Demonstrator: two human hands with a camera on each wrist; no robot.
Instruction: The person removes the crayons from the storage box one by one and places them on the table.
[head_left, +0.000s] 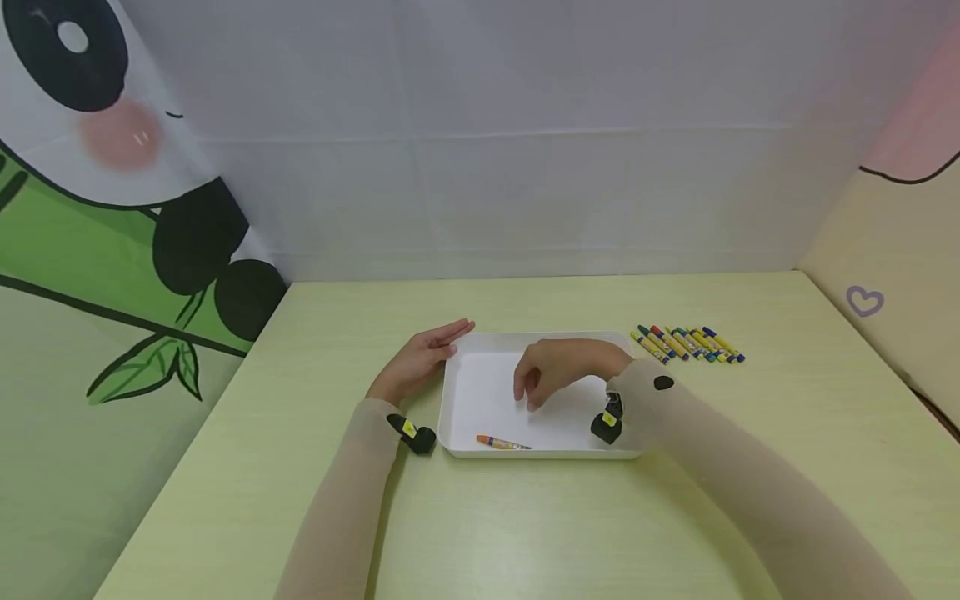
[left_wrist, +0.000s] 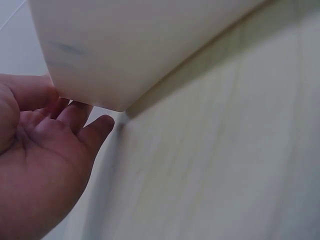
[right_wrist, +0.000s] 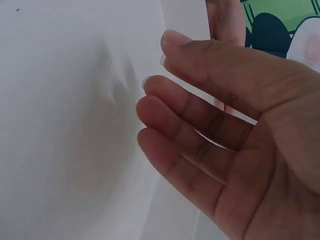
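A white tray [head_left: 480, 383] lies on the table, with one orange crayon [head_left: 503, 442] in it along the near side. At the tray's left edge is my left hand [head_left: 420, 358], fingers stretched forward. The left wrist view shows this hand [left_wrist: 50, 150] touching the tray's outer wall [left_wrist: 120, 55] near a corner. My right hand [head_left: 562, 367] hovers over the middle of the tray, fingers bent loosely downward. Nothing sits between the right hand's fingers [right_wrist: 170, 120] in the right wrist view.
Several crayons [head_left: 686, 343] in yellow wrappers lie side by side on the table [head_left: 525, 533], right of the tray's far corner. A pale cloth wall [head_left: 525, 192] stands behind the table, and a printed panel [head_left: 112, 333] runs along the left.
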